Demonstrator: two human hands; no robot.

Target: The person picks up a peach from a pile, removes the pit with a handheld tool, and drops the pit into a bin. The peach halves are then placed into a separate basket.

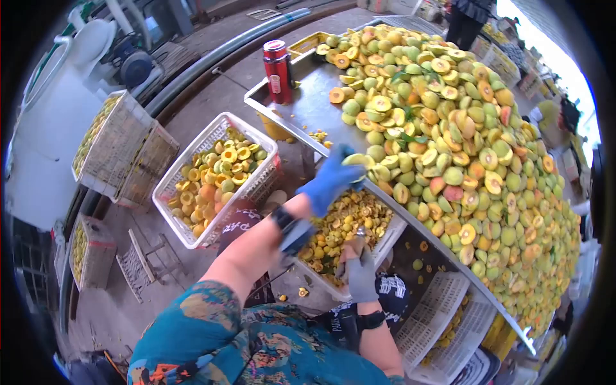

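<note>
My left hand (pixel 330 181), in a blue glove, reaches to the near edge of the metal table (pixel 314 96). Its fingers close around a greenish-yellow peach half (pixel 359 162); motion blurs them a little. Lower down, my right hand (pixel 358 273) wears a grey glove with some bare fingers showing. It grips a small tool with a shiny metal tip (pixel 360 231), whose handle is hidden in the hand. Beneath both hands stands a white crate (pixel 388 247) of pits and yellow scraps. Halved peaches (pixel 449 147) form a large heap on the table.
Left of my knees is a white basket (pixel 165 186) of pitted halves. A red can (pixel 277 74) stands at the table's corner. Stacked crates (pixel 122 151) and a small stool (pixel 144 260) are further left. More crates (pixel 443 321) sit under the table; a person (pixel 468 22) stands behind.
</note>
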